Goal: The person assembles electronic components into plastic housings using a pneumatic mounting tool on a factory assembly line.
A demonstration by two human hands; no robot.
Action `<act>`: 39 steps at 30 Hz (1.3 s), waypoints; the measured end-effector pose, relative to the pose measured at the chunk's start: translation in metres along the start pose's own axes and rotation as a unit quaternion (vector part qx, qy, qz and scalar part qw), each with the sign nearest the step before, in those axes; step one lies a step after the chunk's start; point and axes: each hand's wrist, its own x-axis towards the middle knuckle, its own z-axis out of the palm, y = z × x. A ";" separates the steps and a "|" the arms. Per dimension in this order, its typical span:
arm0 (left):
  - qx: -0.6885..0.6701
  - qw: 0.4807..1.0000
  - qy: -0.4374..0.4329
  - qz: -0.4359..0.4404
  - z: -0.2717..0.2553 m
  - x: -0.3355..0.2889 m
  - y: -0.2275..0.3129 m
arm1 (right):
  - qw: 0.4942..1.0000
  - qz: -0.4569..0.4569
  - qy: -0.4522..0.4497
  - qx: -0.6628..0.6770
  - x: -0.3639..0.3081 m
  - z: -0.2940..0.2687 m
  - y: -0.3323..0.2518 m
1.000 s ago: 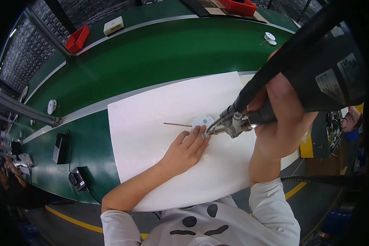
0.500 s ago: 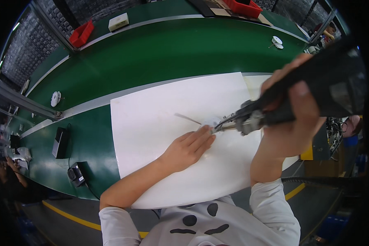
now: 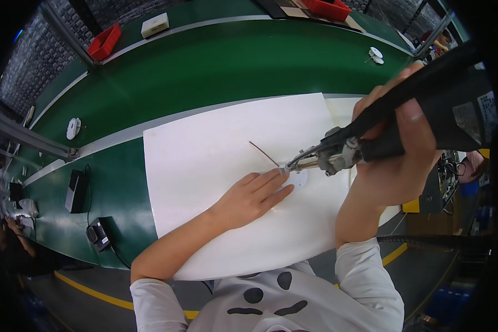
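Our left hand [image 3: 249,199] lies flat, open, fingertips pinning the white disc [image 3: 299,178] on the sheet [image 3: 205,166]. Right hand [image 3: 393,160] is closed around the black tool [image 3: 420,116], its tip at the disc's edge beside those fingertips. Risk: a slipping tip hits the fingers, or the disc shifts.

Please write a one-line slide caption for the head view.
Left hand steadies small white disc on white sheet; right hand aims black handheld tool.

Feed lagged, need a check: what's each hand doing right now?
Left hand: open, fingers flat, pressing the small white disc.
Right hand: closed around the black power tool.
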 end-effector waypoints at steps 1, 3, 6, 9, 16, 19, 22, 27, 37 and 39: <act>-0.001 1.000 0.000 0.001 0.000 0.001 0.000 | 1.000 0.000 0.001 -0.002 -0.001 0.002 -0.001; 0.002 1.000 0.001 0.004 0.000 0.001 0.000 | 0.999 0.009 -0.019 -0.024 -0.002 0.004 -0.003; 0.002 1.000 0.006 0.004 0.000 0.001 0.000 | 1.000 -0.002 -0.015 -0.022 -0.002 0.007 0.000; 0.002 1.000 0.016 0.008 0.001 0.002 -0.001 | 0.999 0.022 -0.023 -0.032 0.000 0.002 -0.003; -0.001 1.000 0.022 0.010 0.001 0.003 0.001 | 0.999 0.016 -0.029 -0.036 -0.002 0.001 -0.003; -0.001 0.999 0.032 0.012 0.003 0.002 0.002 | 0.998 -0.015 -0.046 -0.039 -0.003 0.003 0.001; -0.002 1.000 0.027 0.009 0.003 0.001 0.001 | 0.998 -0.014 -0.044 -0.032 -0.003 0.007 0.002; -0.001 0.999 0.026 0.021 0.001 0.005 0.000 | 0.954 0.021 0.049 0.295 -0.011 0.006 0.032; 0.027 0.984 -0.020 -0.173 -0.007 0.005 -0.021 | 0.983 -0.053 -0.022 0.172 0.007 -0.033 -0.001; 0.088 0.946 0.068 -0.304 -0.007 -0.005 -0.043 | 0.993 -0.072 -0.019 0.092 0.010 -0.044 -0.004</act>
